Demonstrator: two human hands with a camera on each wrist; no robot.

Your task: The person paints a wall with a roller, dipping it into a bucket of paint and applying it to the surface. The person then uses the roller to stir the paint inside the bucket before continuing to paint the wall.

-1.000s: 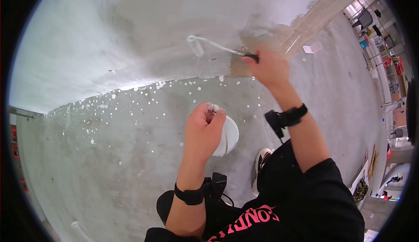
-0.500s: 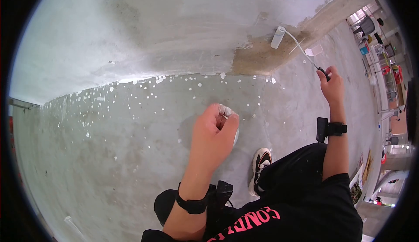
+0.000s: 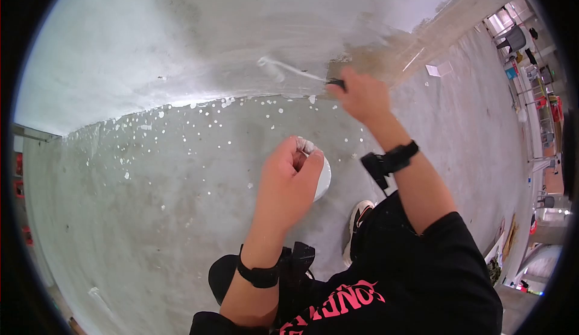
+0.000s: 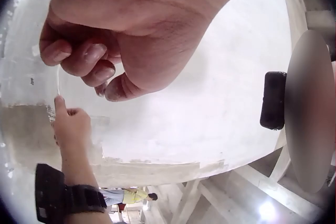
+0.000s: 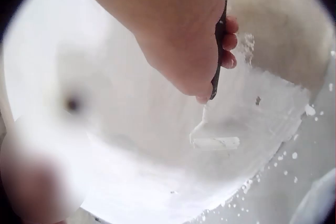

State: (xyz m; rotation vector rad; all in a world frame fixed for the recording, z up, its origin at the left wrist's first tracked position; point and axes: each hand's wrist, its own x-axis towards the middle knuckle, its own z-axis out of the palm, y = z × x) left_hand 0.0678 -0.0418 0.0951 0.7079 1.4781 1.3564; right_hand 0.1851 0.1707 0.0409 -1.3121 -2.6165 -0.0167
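My right hand (image 3: 365,96) grips the black handle (image 5: 220,50) of a small paint roller. Its white roller sleeve (image 5: 216,143) lies over the lower wall in the right wrist view. In the head view the roller's thin frame (image 3: 295,70) points left from the hand, blurred. My left hand (image 3: 289,178) is curled, with white paint on its fingers, and holds a white bucket (image 3: 324,181) by its handle. Most of the bucket is hidden under that hand. Seen from the left wrist, the curled fingers (image 4: 84,61) show from below, and the right hand is beyond them.
The wall (image 3: 253,27) is partly whitened, with a brown unpainted patch (image 3: 362,60) at the lower right. White drips dot the grey floor (image 3: 181,232) along its base. A shoe (image 3: 360,223) stands near the bucket. Shelving and a chair (image 3: 512,38) are at far right; a person (image 4: 131,196) is behind.
The right hand swung the roller right to the brown patch's far side, then back left to the whitened wall. The left hand stayed over the bucket, shifting slightly.
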